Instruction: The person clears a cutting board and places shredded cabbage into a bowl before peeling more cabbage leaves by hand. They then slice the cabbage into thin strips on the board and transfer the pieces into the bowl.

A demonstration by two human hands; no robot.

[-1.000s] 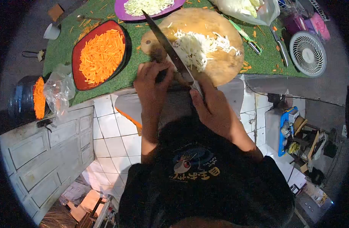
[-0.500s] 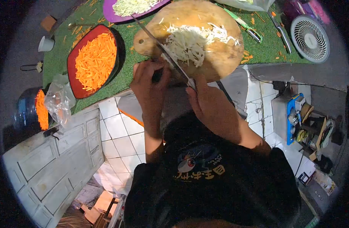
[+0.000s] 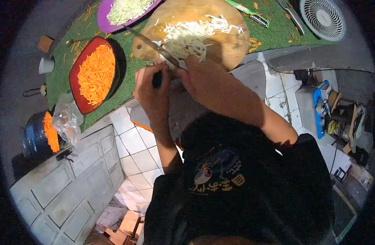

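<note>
My right hand grips the handle of a long kitchen knife, whose blade points up and left over the near left edge of a round wooden cutting board. Beside it my left hand is closed, its curled fingertips close to the blade near the handle; whatever they pinch is hidden. Shredded cabbage lies in a loose heap across the board, with a pale bit near my left fingertips. Further up, more finely shredded cabbage fills part of a purple plate.
Left of the board, a red bowl holds carrot strips. A plastic bag and another container of carrot are at the lower left. To the right lie a green peeler, a second knife and a grey basket.
The whole view has shifted, with the board now higher and further left. My right hand and the knife have moved left, closer to my left hand, which stays closed.
</note>
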